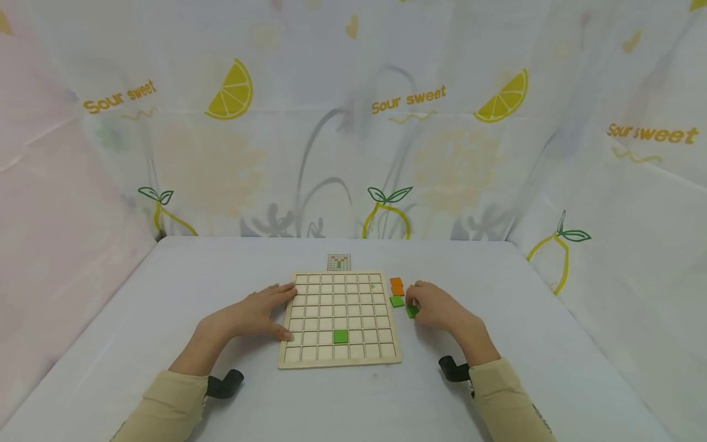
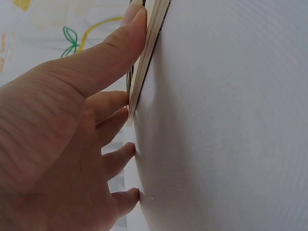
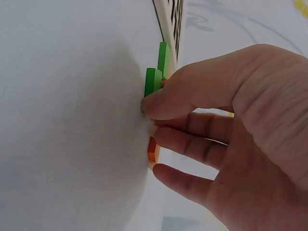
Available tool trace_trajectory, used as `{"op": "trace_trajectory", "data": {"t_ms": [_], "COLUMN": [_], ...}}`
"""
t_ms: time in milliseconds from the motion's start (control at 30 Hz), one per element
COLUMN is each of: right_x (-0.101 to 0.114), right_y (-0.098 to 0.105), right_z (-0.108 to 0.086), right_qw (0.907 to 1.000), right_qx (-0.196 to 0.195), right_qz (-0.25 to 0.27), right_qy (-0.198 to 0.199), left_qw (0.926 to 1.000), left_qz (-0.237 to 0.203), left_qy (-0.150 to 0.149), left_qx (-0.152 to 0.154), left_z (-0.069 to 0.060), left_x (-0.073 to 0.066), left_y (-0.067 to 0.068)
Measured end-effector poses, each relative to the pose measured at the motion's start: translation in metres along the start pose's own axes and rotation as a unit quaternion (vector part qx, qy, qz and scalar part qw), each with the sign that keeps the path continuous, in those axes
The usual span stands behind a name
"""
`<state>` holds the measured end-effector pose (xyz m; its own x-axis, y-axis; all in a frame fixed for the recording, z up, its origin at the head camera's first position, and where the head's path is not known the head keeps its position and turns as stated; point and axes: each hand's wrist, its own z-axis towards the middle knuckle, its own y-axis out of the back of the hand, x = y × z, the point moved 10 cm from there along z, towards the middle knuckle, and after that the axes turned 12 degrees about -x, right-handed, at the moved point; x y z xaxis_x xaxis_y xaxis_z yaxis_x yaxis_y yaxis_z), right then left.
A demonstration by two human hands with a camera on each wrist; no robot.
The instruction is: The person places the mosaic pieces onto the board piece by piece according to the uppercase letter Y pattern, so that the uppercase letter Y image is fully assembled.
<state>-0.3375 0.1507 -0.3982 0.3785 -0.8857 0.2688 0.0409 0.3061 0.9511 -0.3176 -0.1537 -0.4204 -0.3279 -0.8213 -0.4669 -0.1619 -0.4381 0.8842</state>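
A wooden grid board (image 1: 339, 366) lies on the white table, one green tile (image 1: 340, 336) in a cell of its lower part. My left hand (image 1: 251, 316) rests with spread fingers and thumb along the board's left edge; in the left wrist view this hand (image 2: 62, 120) touches the board's side (image 2: 144, 62). Right of the board, my right hand (image 1: 439, 307) has its thumb and fingertips at a green tile (image 1: 411, 312). The right wrist view shows the right hand (image 3: 216, 125) pinching at the near end of this green tile (image 3: 152, 82), its fingertips partly hiding it.
Between the board and my right hand lie orange tiles (image 1: 397, 290) and another green tile (image 1: 397, 301). A small printed grid card (image 1: 339, 262) is behind the board. Patterned white cloth (image 1: 331, 153) hangs behind the table and along both sides.
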Motion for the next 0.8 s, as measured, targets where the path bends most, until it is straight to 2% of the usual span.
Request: {"op": "trace_trajectory", "data": {"t_ms": [467,800], "right_x": [0.0037,-0.0024], "right_y": [-0.0004,-0.005], "right_z": [-0.0007,0.0002], "right_qw": [0.9997,0.9996], "right_qx": [-0.008,0.013], "right_qz": [0.019,0.015], "right_qy": [0.01,-0.023], "left_qw": [1.0,1.0], "left_qz": [0.004,-0.001], "left_qy": [-0.003,0.002], "left_qx": [-0.001,0.001], "left_z": [0.001,0.0003], "left_x": [-0.0009,-0.0006], "left_y": [0.0002,0.0004]}}
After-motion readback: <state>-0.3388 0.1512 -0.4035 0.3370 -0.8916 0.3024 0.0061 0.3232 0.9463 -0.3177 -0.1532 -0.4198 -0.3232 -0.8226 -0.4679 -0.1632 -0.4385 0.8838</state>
